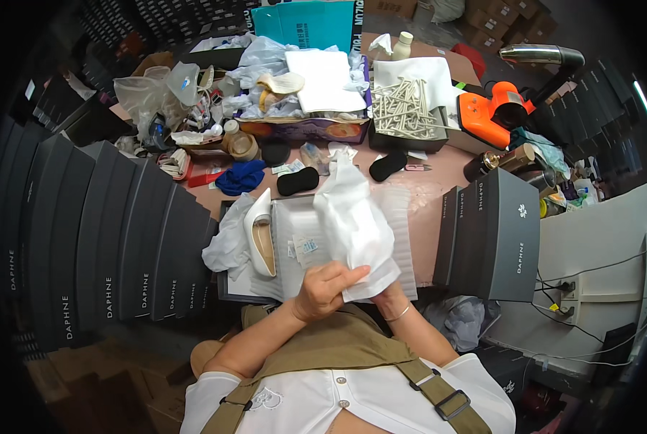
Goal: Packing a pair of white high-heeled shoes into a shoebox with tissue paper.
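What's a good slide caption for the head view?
Both hands, left hand and right hand, hold a white wrapped bundle over an open shoe box containing one white shoe.

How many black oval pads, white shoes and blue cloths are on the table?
Black oval pads: 3
White shoes: 1
Blue cloths: 1
Total: 5

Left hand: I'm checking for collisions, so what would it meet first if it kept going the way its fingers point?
The left hand points right and slightly up, already touching the white wrapped bundle. Past that, probably the right hand behind it, though depth is unclear.
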Available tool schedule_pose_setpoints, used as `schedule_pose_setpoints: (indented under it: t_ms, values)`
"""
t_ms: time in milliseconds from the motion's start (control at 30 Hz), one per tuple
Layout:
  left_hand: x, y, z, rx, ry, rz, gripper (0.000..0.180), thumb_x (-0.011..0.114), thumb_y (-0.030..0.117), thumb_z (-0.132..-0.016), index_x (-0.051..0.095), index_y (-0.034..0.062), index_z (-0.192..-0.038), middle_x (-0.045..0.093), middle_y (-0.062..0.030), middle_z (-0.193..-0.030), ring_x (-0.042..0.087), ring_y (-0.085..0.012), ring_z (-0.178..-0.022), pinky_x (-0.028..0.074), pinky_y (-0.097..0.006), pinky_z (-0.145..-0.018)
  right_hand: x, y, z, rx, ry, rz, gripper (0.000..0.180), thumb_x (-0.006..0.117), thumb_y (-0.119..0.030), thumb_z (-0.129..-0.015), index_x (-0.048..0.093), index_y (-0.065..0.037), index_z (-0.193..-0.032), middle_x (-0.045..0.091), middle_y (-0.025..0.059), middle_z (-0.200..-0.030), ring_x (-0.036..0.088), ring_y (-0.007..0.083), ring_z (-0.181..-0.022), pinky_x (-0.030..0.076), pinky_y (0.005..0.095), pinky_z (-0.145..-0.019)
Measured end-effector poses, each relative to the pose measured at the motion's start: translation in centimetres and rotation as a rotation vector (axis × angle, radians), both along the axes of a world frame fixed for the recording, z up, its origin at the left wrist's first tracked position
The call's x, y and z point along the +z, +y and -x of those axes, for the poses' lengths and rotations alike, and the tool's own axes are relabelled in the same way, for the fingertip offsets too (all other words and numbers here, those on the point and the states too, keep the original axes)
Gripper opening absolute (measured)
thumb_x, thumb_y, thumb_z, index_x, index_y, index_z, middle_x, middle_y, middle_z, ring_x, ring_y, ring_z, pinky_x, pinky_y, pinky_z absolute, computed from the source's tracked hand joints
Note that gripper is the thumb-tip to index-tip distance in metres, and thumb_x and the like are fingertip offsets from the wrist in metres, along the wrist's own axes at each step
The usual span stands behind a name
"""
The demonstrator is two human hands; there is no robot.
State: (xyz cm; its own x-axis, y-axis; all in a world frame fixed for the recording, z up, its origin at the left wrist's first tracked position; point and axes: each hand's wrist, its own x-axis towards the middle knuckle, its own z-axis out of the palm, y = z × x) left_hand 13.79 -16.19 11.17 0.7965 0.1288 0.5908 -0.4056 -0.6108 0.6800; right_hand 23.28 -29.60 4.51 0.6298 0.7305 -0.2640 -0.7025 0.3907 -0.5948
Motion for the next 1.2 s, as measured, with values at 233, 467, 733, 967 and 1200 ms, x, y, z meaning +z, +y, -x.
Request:
schedule_pose_setpoints:
  t_ms: [233, 467, 733, 967, 1200]
  values:
    - [-4.5, -3.2, 2.5, -0.343, 0.284, -0.126, 0.051, 0.065, 0.003, -0.074, 0.059, 0.0053, -0.125, 0.058, -0.0121, -0.089, 0.059, -0.0272, -0.074, 0.049, -0.036, -0.066, -0.1, -1.0, 0.3, -0.039, 0.018, 0.233, 0.045, 0.053, -0.036, -0.091, 0.054, -0.003, -0.121, 0.061, 0.015, -0.112, 0.059, 0.0302, -0.105, 0.048, 0.0415, -0.092]
    - [-14.0, 7.7, 5.8, 0.85, 0.469, 0.157, 0.074, 0.068, 0.021, -0.085, 0.029, -0.0055, -0.142, 0.044, -0.0299, -0.131, 0.042, -0.041, -0.125, 0.036, -0.042, -0.104, -10.5, -6.9, -7.3, 0.085, -1.675, 1.251, 0.031, 0.059, -0.026, -0.087, 0.064, -0.001, -0.103, 0.066, 0.016, -0.097, 0.063, 0.0344, -0.091, 0.05, 0.046, -0.082]
    - [-20.5, 13.0, 8.7, 0.865, 0.567, 0.868, 0.048, 0.065, 0.014, -0.084, 0.051, -0.0059, -0.124, 0.062, -0.0157, -0.102, 0.06, -0.0238, -0.098, 0.048, -0.034, -0.087, 1.9, 8.5, 1.5, 0.689, -1.376, 0.63, 0.069, 0.068, -0.037, -0.085, 0.041, 0.001, -0.136, 0.043, 0.03, -0.134, 0.051, 0.0437, -0.118, 0.042, 0.0426, -0.1]
    - [-11.2, 11.3, 8.3, 0.396, 0.613, 0.961, 0.046, 0.063, 0.008, -0.089, 0.047, 0.0022, -0.132, 0.061, -0.009, -0.104, 0.059, -0.0137, -0.096, 0.049, -0.027, -0.087, -4.8, 9.3, 2.1, 0.486, -1.291, 0.583, 0.084, 0.078, -0.029, -0.076, 0.035, 0.002, -0.142, 0.038, 0.0263, -0.142, 0.043, 0.0376, -0.129, 0.039, 0.0409, -0.103]
    - [-16.2, 21.9, 0.8, 0.798, 1.04, -0.309, 0.058, 0.065, 0.043, -0.084, 0.052, 0.0072, -0.128, 0.055, -0.0246, -0.119, 0.054, -0.042, -0.109, 0.047, -0.049, -0.088, -0.1, 2.9, -1.9, 0.513, -0.837, 0.571, 0.072, 0.078, -0.024, -0.074, 0.048, 0.003, -0.134, 0.04, 0.0186, -0.144, 0.039, 0.0277, -0.133, 0.03, 0.0372, -0.109]
